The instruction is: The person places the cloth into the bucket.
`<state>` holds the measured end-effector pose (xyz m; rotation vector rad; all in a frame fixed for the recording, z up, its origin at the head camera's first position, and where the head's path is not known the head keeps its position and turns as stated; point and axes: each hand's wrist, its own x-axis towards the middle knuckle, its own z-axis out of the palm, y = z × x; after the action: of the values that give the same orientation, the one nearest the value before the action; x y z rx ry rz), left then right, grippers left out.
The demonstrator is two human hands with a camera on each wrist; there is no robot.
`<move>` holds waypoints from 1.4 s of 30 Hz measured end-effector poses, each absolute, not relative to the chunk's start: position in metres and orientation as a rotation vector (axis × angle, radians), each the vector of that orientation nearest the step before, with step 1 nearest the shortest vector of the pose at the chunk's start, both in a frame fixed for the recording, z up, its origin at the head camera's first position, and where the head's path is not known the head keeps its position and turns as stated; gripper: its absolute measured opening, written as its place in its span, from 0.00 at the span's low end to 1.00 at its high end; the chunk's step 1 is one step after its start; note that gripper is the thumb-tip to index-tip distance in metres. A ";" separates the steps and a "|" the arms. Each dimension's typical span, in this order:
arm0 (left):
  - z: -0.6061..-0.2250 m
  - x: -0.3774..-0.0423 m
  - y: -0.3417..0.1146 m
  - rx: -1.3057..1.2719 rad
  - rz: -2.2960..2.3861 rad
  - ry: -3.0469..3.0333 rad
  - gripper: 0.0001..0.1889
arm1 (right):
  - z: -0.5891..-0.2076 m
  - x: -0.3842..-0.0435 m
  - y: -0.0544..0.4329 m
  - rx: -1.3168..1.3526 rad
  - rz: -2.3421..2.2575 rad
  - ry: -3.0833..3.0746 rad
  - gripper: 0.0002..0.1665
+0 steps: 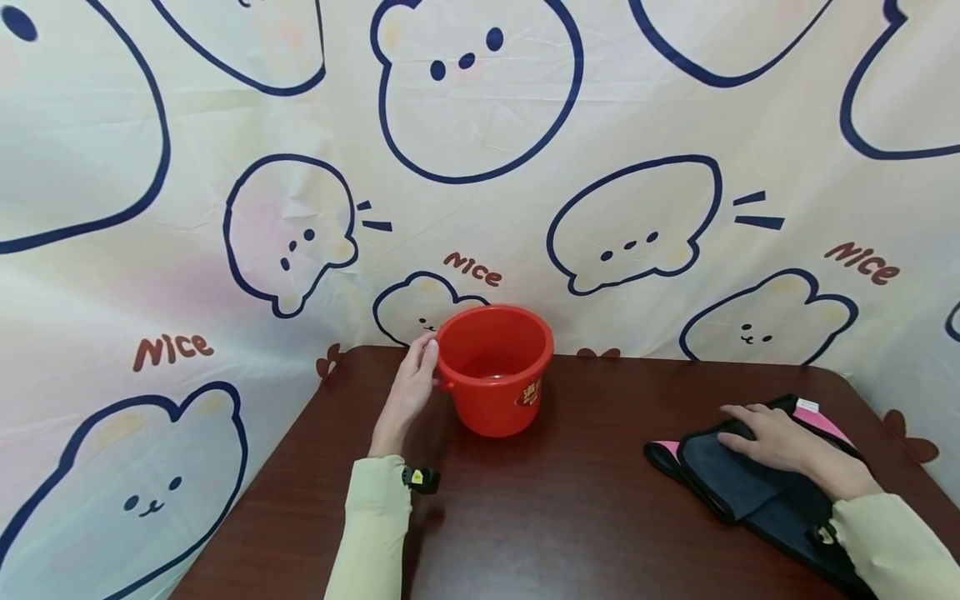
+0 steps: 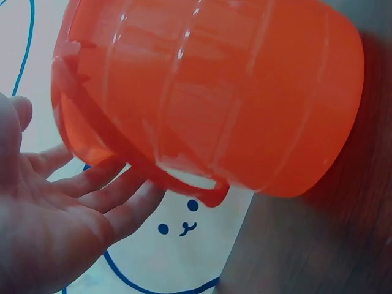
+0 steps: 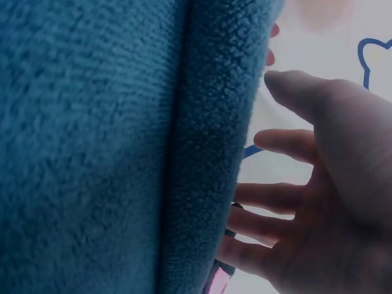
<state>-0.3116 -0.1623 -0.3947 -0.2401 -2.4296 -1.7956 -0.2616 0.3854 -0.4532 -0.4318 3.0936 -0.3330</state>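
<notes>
A red plastic bucket (image 1: 491, 408) stands upright at the far middle of the table, with a small gold-lettered label on its front. My left hand (image 1: 411, 383) is at the bucket's left rim; in the left wrist view its fingers (image 2: 131, 199) are extended and reach behind the bucket's handle (image 2: 141, 165), with the thumb apart from the rim. On the right lies a folded dark blue-grey towel (image 1: 738, 475) with black edging, pink parts and a white tag. My right hand (image 1: 780, 442) rests over the towel with fingers extended, and the right wrist view shows its plush surface (image 3: 92, 147) close up.
The dark brown wooden table (image 1: 555, 517) ends at a hanging cloth backdrop (image 1: 517, 225) printed with cartoon bears, which rises behind and along both sides. A black strap device (image 1: 422, 479) sits on the left wrist.
</notes>
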 end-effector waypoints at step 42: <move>-0.406 -0.309 -0.156 -0.132 -1.923 -2.319 0.24 | -0.380 -0.265 0.356 -0.489 -0.572 3.118 0.05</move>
<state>-0.3094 -0.1559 -0.4060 -0.1321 -2.3188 -1.9225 -0.2651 0.3561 -0.3801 -0.4886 3.1182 -0.5724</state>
